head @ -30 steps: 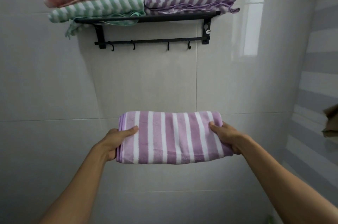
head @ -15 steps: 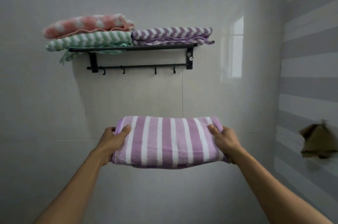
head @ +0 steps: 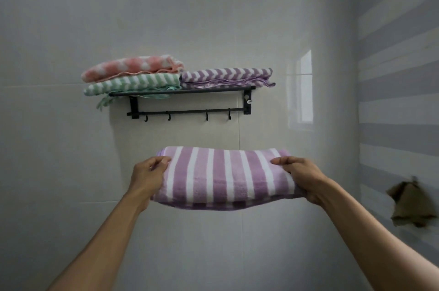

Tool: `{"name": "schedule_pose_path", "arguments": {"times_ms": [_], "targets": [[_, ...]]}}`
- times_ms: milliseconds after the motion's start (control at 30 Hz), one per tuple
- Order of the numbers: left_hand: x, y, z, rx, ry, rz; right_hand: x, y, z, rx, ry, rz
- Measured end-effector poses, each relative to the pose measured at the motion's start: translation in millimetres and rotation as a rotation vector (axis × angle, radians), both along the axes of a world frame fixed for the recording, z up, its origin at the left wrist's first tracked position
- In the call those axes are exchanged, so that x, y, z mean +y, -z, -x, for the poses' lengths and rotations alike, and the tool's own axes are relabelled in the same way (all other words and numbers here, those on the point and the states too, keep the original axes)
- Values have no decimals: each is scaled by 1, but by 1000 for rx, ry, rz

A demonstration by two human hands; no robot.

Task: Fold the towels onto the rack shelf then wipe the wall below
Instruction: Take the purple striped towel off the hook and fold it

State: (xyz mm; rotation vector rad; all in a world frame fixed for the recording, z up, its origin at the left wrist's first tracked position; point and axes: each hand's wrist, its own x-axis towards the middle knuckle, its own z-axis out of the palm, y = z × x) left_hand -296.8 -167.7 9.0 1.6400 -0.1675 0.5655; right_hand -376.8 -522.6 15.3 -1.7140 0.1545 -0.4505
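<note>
A folded purple-and-white striped towel is held level in front of the tiled wall, below the rack. My left hand grips its left end and my right hand grips its right end. Above, the black wall rack carries three folded towels: a pink one on top of a green one at the left, and a purple zigzag one at the right. A green corner hangs off the rack's left end.
A row of hooks runs under the rack shelf. A brown cloth hangs on the grey-striped side wall at the right. The pale tiled wall spreads below and around the rack.
The view has tilted up, so the rack sits lower in frame. My hands have raised the striped towel toward the rack and tipped it flatter; grips unchanged.
</note>
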Motion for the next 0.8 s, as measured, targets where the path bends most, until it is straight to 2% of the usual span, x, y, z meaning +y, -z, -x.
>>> {"name": "schedule_pose_path", "arguments": {"times_ms": [133, 533, 800], "targets": [[13, -40, 16, 118, 228, -16, 12, -35, 22, 13, -13, -90], [30, -154, 24, -178, 261, 110, 47, -154, 57, -290, 70, -48], [9, -221, -8, -327, 234, 114, 35, -217, 23, -433, 102, -45]]}}
